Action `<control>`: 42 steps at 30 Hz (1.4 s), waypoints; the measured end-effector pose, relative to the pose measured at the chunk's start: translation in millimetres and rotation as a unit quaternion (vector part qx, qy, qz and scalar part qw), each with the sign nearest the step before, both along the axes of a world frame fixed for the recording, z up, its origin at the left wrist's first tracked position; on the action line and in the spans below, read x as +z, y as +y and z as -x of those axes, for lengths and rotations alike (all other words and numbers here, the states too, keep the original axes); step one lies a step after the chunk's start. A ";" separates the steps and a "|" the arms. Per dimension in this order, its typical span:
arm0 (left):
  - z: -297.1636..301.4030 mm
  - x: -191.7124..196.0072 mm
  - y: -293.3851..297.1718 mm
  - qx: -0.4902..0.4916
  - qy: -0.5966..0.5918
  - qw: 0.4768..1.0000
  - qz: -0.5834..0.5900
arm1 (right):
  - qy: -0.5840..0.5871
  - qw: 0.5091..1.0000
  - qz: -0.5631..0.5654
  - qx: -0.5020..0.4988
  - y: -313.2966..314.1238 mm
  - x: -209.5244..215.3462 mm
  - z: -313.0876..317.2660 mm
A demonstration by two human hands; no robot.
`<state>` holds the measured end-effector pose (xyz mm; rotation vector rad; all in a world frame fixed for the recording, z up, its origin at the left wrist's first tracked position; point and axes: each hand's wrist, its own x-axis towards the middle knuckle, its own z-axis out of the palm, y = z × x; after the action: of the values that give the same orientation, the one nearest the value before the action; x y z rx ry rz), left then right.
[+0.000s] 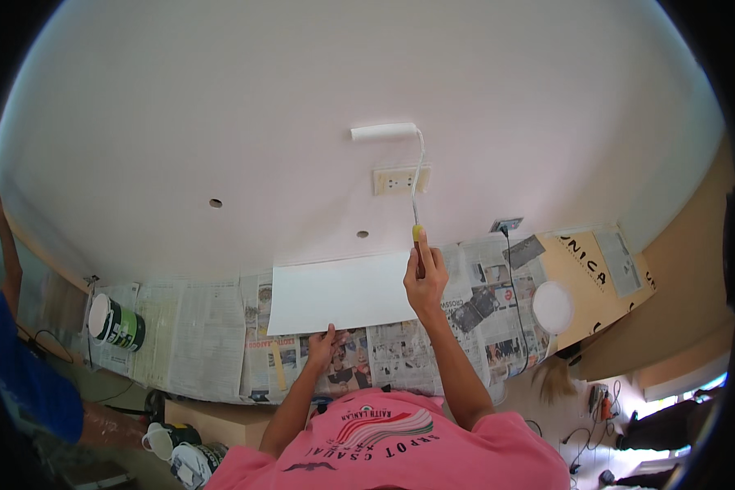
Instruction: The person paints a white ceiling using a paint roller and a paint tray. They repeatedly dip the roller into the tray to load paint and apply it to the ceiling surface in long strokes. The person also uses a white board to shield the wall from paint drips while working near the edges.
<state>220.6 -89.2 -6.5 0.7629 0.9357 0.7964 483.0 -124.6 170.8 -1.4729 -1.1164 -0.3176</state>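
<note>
My right hand (427,282) is wrapped around the handle of a paint roller (384,131). The roller's white sleeve lies level against the pale wall (286,106), and its bent wire frame passes in front of a wall socket (395,181). Lower down, my left hand (322,349) grips the near edge of a white rectangular board (339,294), with the thumb on top and the fingers partly hidden. The board's far edge lies along the foot of the wall, above the newspaper (208,335).
Newspaper-covered surface carries a paint bucket (118,322) at left, and a round white lid (553,307) and cardboard (588,273) at right. A black cord (510,286) hangs from a second socket (507,224). A co-worker in blue (28,384) stands at far left; buckets (170,441) are below.
</note>
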 end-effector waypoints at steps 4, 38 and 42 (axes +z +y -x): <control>0.0 -1.0 -0.1 -0.001 -0.011 1.000 -0.002 | -0.036 0.999 -0.032 -0.012 -2.3 -2.9 6.1; -0.5 -35.6 5.8 0.002 -0.082 0.996 -0.024 | -0.102 0.978 -0.180 -0.015 73.6 261.2 -10.9; -2.5 -57.5 4.0 -0.021 0.051 0.998 0.014 | -0.154 0.952 -0.263 -0.026 100.5 351.1 -21.2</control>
<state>223.1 -85.2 -64.0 0.8020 1.0165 0.7122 504.2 -24.1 521.8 -0.9957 -1.1262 -0.8374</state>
